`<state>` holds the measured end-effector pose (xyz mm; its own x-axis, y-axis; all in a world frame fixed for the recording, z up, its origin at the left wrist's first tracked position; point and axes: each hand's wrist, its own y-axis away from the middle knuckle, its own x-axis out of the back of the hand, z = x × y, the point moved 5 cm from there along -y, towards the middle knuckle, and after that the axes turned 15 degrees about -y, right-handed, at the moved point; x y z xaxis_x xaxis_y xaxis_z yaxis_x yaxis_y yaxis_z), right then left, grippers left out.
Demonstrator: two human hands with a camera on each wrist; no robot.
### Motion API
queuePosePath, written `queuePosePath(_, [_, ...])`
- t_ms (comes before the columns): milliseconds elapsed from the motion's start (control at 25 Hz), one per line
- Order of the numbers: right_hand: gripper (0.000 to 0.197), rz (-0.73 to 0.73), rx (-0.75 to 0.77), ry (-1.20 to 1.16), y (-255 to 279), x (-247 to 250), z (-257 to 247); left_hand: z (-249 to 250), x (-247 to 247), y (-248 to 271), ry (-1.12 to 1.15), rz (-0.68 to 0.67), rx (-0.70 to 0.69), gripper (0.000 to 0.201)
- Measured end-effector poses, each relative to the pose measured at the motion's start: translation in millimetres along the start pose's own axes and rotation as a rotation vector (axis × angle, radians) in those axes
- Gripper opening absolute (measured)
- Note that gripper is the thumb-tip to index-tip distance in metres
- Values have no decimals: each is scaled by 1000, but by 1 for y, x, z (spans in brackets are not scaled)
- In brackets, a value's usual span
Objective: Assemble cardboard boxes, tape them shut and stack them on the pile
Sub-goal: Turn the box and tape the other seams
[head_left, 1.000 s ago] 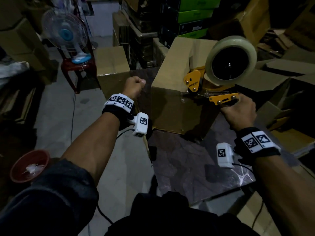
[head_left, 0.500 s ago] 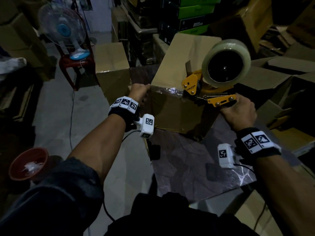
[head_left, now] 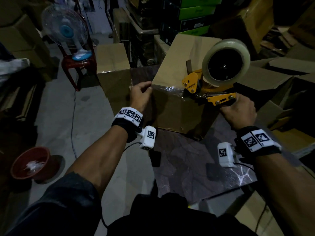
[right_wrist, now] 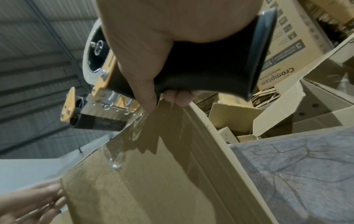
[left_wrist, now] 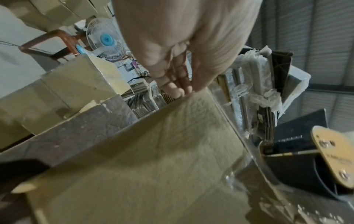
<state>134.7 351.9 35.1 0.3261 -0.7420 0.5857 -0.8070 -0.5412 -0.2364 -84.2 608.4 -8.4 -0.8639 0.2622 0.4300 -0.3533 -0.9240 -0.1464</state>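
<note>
A closed cardboard box [head_left: 172, 108] stands on the dark marbled table [head_left: 187, 159]. My right hand [head_left: 238, 110] grips the black handle of a yellow tape dispenser [head_left: 192, 80] with a clear roll [head_left: 226, 62]. The dispenser's nose sits on the box's near top edge. A shiny tape strip [head_left: 170, 88] runs along that edge towards my left hand [head_left: 142, 93], which pinches the box's near-left top corner. In the left wrist view my left hand [left_wrist: 180, 84] has thumb and fingers meeting at the box [left_wrist: 153, 159] corner. In the right wrist view my right hand [right_wrist: 153, 53] wraps the dispenser handle [right_wrist: 206, 72] above the box [right_wrist: 153, 181].
A second brown box [head_left: 112, 65] stands behind and left of the table. A fan [head_left: 65, 29] sits on a red stool [head_left: 75, 63]. A red bowl [head_left: 32, 162] lies on the floor at left. Flattened cartons [head_left: 281, 74] pile at right, green-and-black boxes [head_left: 192, 14] behind.
My left hand has moved right from mid-air to the box's near-left corner. The dispenser has come down and left onto the top front edge, with tape now lying along it.
</note>
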Motion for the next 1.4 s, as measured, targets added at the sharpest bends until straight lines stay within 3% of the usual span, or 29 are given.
queuePosePath(280, [23, -18, -10, 0, -1, 0, 1, 9, -1, -3, -112, 88, -118, 12])
queuePosePath(400, [29, -33, -17, -20, 2, -1, -2, 5, -2, -3, -170, 67, -139, 16])
queuePosePath(600, [30, -36, -20, -23, 2, 0, -4, -8, -7, 1, -192, -35, -82, 32])
queuePosePath(800, [29, -44, -18, 0, 0, 1, -3, 7, -6, -5, 233, -18, 168, 24])
queuePosePath(960, [26, -59, 39, 42, -5, 4, -4, 23, -26, -6, 17, -112, 109, 40])
queuePosePath(1160, [27, -95, 99, 85, -15, 11, -8, 6, -39, -6, 53, -20, 153, 42])
queuePosePath(1400, [26, -166, 181, 117, -33, 18, -9, 12, -43, -1, 35, 199, 213, 42])
